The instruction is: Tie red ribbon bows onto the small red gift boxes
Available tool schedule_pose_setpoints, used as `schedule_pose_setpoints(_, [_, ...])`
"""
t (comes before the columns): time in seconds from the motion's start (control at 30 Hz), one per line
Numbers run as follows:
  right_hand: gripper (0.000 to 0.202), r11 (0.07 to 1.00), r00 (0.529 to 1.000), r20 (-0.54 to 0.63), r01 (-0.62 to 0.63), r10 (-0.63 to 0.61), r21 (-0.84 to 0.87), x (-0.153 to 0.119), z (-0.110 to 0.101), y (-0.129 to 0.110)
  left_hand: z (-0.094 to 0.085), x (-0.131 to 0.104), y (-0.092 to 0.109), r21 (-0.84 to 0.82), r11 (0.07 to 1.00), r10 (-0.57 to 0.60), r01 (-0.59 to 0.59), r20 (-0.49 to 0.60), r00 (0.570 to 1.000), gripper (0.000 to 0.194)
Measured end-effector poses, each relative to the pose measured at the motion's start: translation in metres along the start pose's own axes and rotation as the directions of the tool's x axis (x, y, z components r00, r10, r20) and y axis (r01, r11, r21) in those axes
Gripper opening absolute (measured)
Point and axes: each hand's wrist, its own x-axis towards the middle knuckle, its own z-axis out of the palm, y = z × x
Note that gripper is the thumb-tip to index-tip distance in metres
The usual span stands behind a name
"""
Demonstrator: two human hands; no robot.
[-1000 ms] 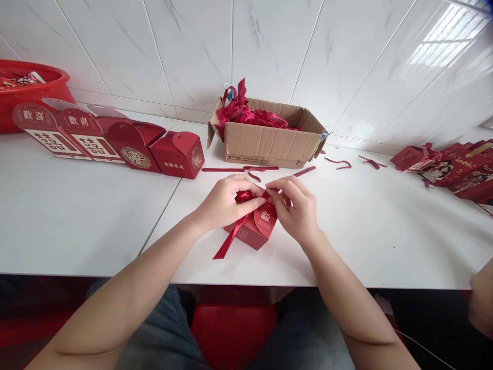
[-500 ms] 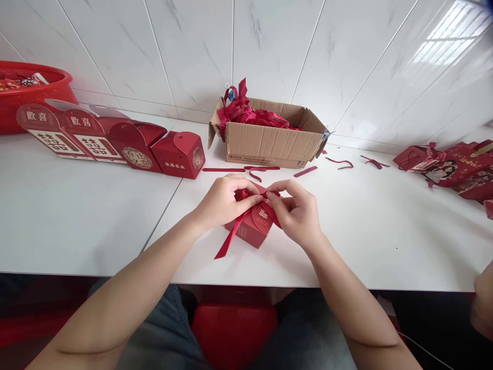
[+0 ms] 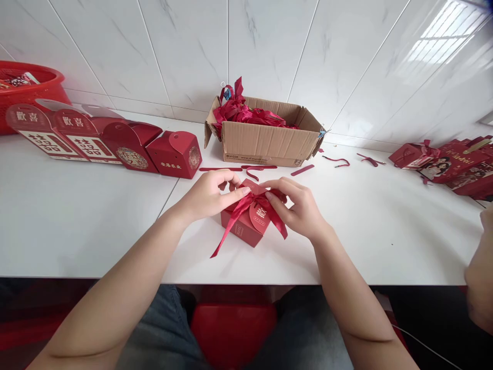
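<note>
A small red gift box [image 3: 246, 226] stands near the table's front edge, with gold-white characters on its lid. Red ribbon [image 3: 234, 218] crosses its top, gathered at the middle, one tail hanging down the left side and another down the right. On the box's left, my left hand [image 3: 210, 194] has thumb and fingers apart, the thumb tip at the knot. My right hand [image 3: 296, 205] pinches a ribbon loop on the right side of the knot; the fingers partly hide the loop.
Behind stands a cardboard box [image 3: 265, 141] of red ribbons, with ribbon scraps [image 3: 302, 170] before it. Red boxes [image 3: 177, 154] line the left, near a red basket [image 3: 34, 92]. Finished-looking boxes [image 3: 412, 155] and another person's arm [image 3: 479, 272] are at the right.
My left hand has opened and drawn back slightly from the knot. More of the ribbon and lid shows. The view has shifted a little, and the person's arm at the right reaches further in.
</note>
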Motion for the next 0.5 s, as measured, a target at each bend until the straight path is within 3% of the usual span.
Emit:
schedule_pose_setpoints(0.27, [0.042, 0.994, 0.985, 0.142, 0.104, -0.101, -0.013, -0.0038, -0.0056, 0.0074, 0.0035, -0.0007, 0.003, 0.002, 1.0, 0.001, -0.001, -0.05, 0.999, 0.024])
schedule_pose_setpoints(0.5, [0.044, 0.992, 0.965, 0.236, 0.124, -0.119, -0.007, -0.0046, -0.0081, 0.0071, 0.0066, -0.0001, -0.0034, 0.079, 0.997, 0.014, -0.004, -0.123, 0.992, 0.019])
